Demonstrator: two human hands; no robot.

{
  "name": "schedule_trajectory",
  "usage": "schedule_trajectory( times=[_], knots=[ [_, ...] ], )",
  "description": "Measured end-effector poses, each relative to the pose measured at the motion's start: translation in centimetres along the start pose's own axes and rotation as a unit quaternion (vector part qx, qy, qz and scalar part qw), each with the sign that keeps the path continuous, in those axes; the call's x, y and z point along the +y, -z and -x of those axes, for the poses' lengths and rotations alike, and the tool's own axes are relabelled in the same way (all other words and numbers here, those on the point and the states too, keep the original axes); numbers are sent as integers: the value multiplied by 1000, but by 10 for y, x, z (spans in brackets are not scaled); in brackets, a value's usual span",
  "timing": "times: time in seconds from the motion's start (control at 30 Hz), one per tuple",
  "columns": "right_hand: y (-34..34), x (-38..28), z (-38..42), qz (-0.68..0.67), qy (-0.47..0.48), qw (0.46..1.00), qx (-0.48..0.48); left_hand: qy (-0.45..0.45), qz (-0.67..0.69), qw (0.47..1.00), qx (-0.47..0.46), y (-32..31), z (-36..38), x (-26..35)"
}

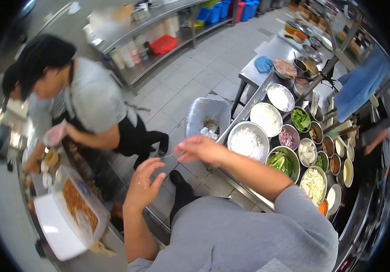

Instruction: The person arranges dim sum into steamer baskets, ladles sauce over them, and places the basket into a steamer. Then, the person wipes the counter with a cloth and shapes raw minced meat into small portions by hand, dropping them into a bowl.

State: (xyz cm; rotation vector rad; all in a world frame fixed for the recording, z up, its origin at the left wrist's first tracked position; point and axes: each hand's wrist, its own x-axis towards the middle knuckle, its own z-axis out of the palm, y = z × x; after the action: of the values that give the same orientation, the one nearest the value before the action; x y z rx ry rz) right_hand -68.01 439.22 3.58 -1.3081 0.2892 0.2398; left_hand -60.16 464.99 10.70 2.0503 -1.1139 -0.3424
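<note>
In mid-air over the floor, my left hand (144,185) is raised with thumb and fingers apart and nothing in it. Small pale specks cling to its skin. My right hand (200,149) reaches across to the left, slightly blurred, its fingers stretched out and holding nothing I can see. The two hands are close but not touching. Beyond my right hand stands a bin with a clear liner (207,109), with crumpled white waste and brown scraps inside. Beside my right forearm a metal bowl of white powder (248,142) sits on the counter.
More bowls line the right counter: white grains (266,119), white powder (280,97), green peppers (280,164), shredded cabbage (313,185). At left, a co-worker (90,99) bends over a counter near a white-lidded tub of brown crumbs (78,204). A steel shelf (158,59) stands behind.
</note>
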Motion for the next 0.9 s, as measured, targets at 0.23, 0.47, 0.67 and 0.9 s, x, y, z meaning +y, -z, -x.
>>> schedule_trajectory(
  times=[0.23,0.47,0.67,0.9],
  knots=[
    [208,-38,-22,772,78,574,260,40,108,985,-129,37,-200,-83],
    [235,-58,-30,615,20,687,386,9,42,982,-185,-73,-445,-240],
    [249,-70,-38,575,21,686,445,-26,-56,922,-381,-126,-547,-339],
    [269,-86,-43,481,-2,694,535,261,15,901,-346,-86,-603,-508]
  ],
)
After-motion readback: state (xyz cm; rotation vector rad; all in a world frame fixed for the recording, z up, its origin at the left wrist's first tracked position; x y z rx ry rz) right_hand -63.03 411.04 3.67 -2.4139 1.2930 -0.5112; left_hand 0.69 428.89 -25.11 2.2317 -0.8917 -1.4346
